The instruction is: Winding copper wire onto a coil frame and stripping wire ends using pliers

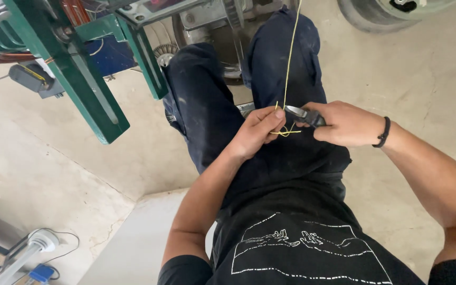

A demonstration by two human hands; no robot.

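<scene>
Directly above the lap, a thin yellow wire is being held taut so its lower end can be worked. It is being pinched between the thumb and pressed-together fingertips of the left hand. At three o'clock of that pinch, the right hand is being kept curled tight around small pliers, whose tip is touching the wire's loop. Farther off, at ten o'clock, a green metal frame is being left untouched.

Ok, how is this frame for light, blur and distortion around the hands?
Head view: soft, even daylight with no glare; the left hand, right hand and thin yellow wire are sharp; wide-angle bending tilts the green frame at the edge; the pliers are small but readable.
</scene>
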